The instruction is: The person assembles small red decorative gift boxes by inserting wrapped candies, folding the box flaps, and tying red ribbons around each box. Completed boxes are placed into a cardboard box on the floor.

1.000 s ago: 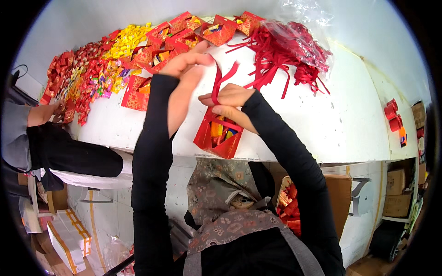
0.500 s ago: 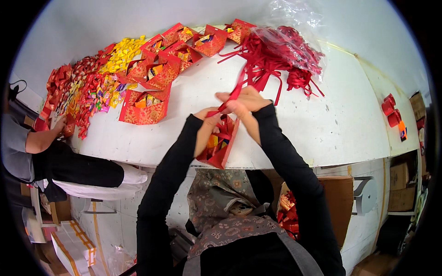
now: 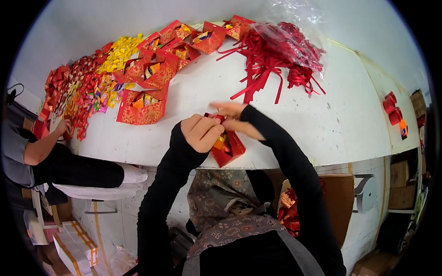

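Observation:
A small red candy box (image 3: 234,153) with yellow and orange sweets inside sits near the table's front edge, below my hands. My left hand (image 3: 201,132) is closed, its fingers curled and pinching at the box's upper end. Close beside it, my right hand (image 3: 237,120) is smeared by motion, thumb and fingers around the same red upper end; what it grips cannot be made out. Any ribbon between the fingers is mostly hidden. Several filled red-and-gold boxes (image 3: 142,113) stand to the left and behind. A heap of dark red ribbons (image 3: 260,76) lies at the back.
A clear plastic bag (image 3: 294,39) covers part of the ribbons. Wrapped sweets in red and yellow (image 3: 120,54) are piled at the left, where another person's hand (image 3: 64,126) works. Red ribbon rolls (image 3: 391,109) stand far right. Below the table is a carton (image 3: 338,202) with red packs.
The long ribbon stretched up between my hands no longer shows. My left hand has turned over the box's top, and my right hand has come down slightly. The box has shifted a little right.

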Tool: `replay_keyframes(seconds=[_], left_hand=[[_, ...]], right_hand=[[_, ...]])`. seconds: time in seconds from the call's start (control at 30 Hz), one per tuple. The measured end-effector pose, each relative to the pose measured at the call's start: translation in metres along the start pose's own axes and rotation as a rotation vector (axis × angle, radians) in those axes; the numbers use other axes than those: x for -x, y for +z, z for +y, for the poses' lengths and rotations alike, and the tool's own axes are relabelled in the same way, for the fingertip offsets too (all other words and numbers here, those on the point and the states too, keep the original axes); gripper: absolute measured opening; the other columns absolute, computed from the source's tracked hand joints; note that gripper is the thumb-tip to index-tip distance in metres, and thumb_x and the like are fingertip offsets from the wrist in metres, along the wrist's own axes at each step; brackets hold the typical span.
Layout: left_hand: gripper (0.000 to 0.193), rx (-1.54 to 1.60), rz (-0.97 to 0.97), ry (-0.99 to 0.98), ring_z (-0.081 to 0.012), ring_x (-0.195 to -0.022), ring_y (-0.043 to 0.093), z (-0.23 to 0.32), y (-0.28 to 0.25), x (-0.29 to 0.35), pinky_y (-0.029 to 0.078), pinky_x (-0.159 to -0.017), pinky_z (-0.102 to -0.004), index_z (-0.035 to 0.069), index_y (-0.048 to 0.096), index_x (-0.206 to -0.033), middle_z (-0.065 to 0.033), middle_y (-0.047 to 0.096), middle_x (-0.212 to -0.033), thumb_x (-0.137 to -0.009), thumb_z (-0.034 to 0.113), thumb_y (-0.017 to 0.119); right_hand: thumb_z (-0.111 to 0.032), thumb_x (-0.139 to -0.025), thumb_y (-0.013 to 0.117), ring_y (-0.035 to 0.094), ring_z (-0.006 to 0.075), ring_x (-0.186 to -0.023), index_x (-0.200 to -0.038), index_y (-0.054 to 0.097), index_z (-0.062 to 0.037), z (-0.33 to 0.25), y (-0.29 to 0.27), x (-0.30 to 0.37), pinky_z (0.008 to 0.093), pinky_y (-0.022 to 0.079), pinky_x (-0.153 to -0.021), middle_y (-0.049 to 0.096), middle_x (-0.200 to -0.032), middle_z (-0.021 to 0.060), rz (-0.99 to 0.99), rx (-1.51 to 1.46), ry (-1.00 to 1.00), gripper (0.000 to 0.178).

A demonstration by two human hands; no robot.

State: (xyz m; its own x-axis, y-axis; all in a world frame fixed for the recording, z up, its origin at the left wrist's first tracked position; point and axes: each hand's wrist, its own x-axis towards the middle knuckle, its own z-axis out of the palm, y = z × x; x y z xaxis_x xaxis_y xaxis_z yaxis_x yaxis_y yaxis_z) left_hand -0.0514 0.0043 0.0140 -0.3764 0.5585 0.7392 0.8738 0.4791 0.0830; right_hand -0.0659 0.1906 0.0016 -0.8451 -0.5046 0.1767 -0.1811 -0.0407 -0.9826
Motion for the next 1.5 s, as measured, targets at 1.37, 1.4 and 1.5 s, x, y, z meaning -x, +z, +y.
replay_keyframes(seconds=[1.37, 1.4, 1.5], left_hand=[[0.030, -0.166, -0.008, -0.857, -0.0170, -0.055, 0.051, 0.044, 0.007, 0.060, 0.043, -0.053, -0.0275, 0.000, 0.055, -0.096, -0.0080, 0.054, -0.073, -0.074, 0.016, 0.068], [0.026, -0.205, -0.005, -0.839, -0.0183, -0.056, 0.053, 0.043, 0.011, 0.065, 0.044, -0.054, -0.0279, 0.000, 0.056, -0.095, -0.0093, 0.056, -0.073, -0.076, 0.014, 0.066], [0.016, -0.229, -0.043, -0.810, -0.0204, -0.060, 0.059, 0.045, 0.010, 0.070, 0.046, -0.057, -0.0288, 0.000, 0.059, -0.093, -0.0126, 0.060, -0.074, -0.080, 0.010, 0.059]], right_hand=[[-0.018, -0.072, 0.068, 0.059, 0.0234, -0.070, -0.097, 0.059, -0.0050, 0.035, 0.056, 0.026, 0.0322, 0.048, -0.058, 0.054, -0.091, 0.0077, 0.390, 0.932, -0.191, 0.030], [-0.018, -0.073, 0.067, 0.059, 0.0235, -0.070, -0.098, 0.058, -0.0045, 0.036, 0.059, 0.027, 0.0322, 0.048, -0.058, 0.054, -0.091, 0.0079, 0.387, 0.951, -0.174, 0.030], [-0.018, -0.073, 0.068, 0.059, 0.0231, -0.070, -0.099, 0.058, -0.0036, 0.033, 0.065, 0.026, 0.0314, 0.048, -0.057, 0.054, -0.092, 0.0086, 0.403, 0.980, -0.143, 0.032]])
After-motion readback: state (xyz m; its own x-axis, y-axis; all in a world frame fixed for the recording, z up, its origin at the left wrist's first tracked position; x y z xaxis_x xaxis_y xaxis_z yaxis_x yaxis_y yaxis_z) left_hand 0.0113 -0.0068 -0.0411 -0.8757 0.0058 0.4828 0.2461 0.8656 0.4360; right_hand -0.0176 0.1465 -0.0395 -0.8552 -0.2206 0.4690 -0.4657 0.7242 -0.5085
